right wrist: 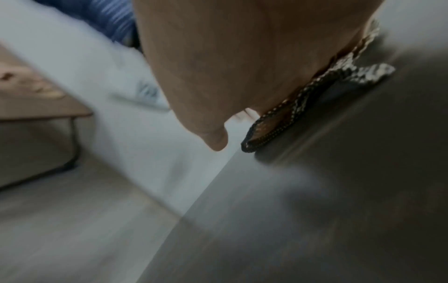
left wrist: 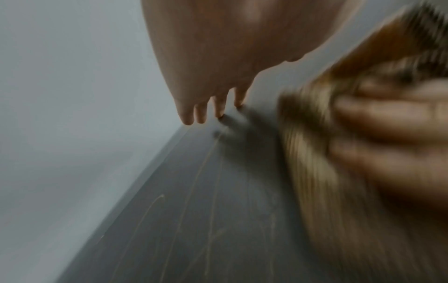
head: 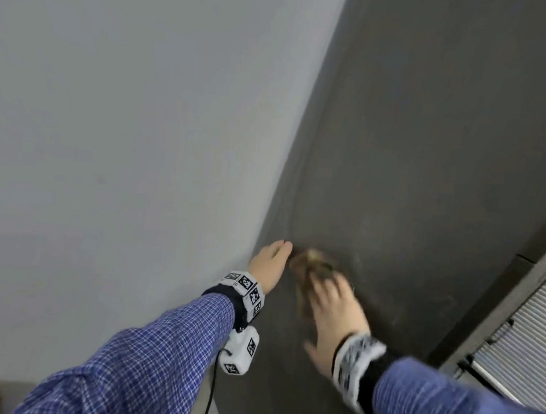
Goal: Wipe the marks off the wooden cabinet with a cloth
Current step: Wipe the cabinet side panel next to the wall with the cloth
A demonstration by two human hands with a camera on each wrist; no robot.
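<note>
The dark grey-brown side panel of the wooden cabinet [head: 418,153] fills the right half of the head view. My right hand [head: 335,314] lies flat on a brown patterned cloth [head: 312,266] and presses it against the panel; both are blurred. In the right wrist view the cloth's woven edge [right wrist: 278,126] sticks out under my palm [right wrist: 230,67]. My left hand [head: 270,262] rests with straight fingers [left wrist: 201,113] at the panel's left edge, just left of the cloth [left wrist: 315,153]. Faint pale scratch-like marks [left wrist: 194,201] run along the panel [left wrist: 218,229].
A plain grey wall [head: 125,111] meets the cabinet on the left. A white slatted blind or shutter [head: 531,331] stands at the right. The right wrist view shows pale floor [right wrist: 72,220] and a low wooden table [right wrist: 36,103] on a thin metal leg.
</note>
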